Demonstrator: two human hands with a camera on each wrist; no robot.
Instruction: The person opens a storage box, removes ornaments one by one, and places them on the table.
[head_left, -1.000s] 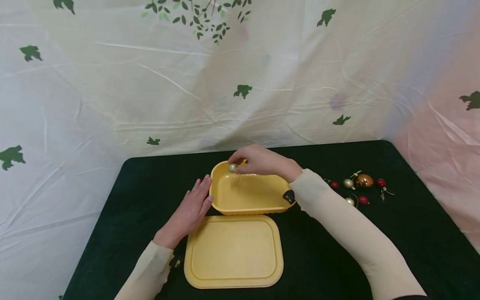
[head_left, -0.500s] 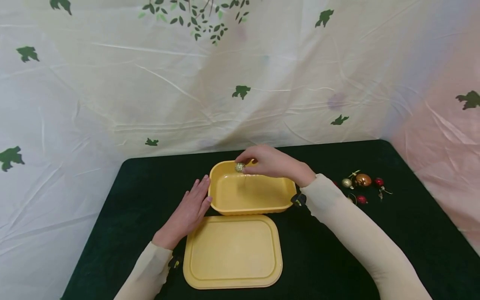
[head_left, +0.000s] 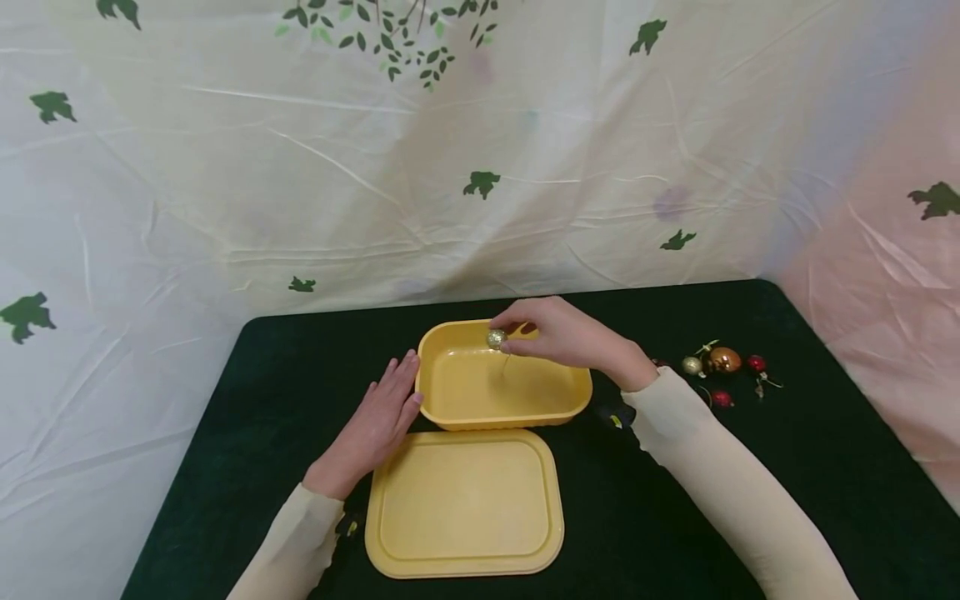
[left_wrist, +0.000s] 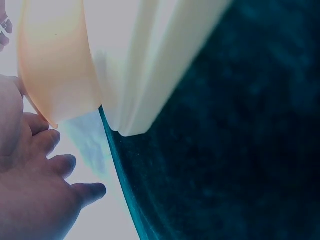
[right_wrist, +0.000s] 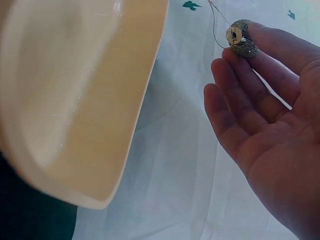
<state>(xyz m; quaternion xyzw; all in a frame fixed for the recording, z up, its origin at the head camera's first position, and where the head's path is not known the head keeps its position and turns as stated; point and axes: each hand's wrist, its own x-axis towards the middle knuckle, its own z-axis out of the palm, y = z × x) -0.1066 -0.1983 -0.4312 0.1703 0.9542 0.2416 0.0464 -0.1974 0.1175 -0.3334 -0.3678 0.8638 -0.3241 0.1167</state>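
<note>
My right hand [head_left: 566,335] pinches a glittery gold bauble [head_left: 497,339] between thumb and fingertips above the yellow plastic box [head_left: 480,396]. In the right wrist view, a thin hanging loop trails from the cap of the bauble [right_wrist: 245,46], and the lower fingers are apart from it. My left hand [head_left: 375,421] lies with fingers straight against the box's left side. Its fingers also show beside the box wall [left_wrist: 60,75] in the left wrist view. The inside of the box that shows is bare yellow; part is behind my right hand.
A matching yellow lid [head_left: 465,504] lies flat in front of the box. To the right on the dark green cloth [head_left: 660,508] are a copper bauble [head_left: 724,360], a pale gold one [head_left: 692,366] and small red ones [head_left: 722,399]. A patterned curtain [head_left: 375,183] hangs behind.
My right hand has shifted to the right and slightly nearer over the box, still pinching the gold bauble. The left hand has stayed against the box.
</note>
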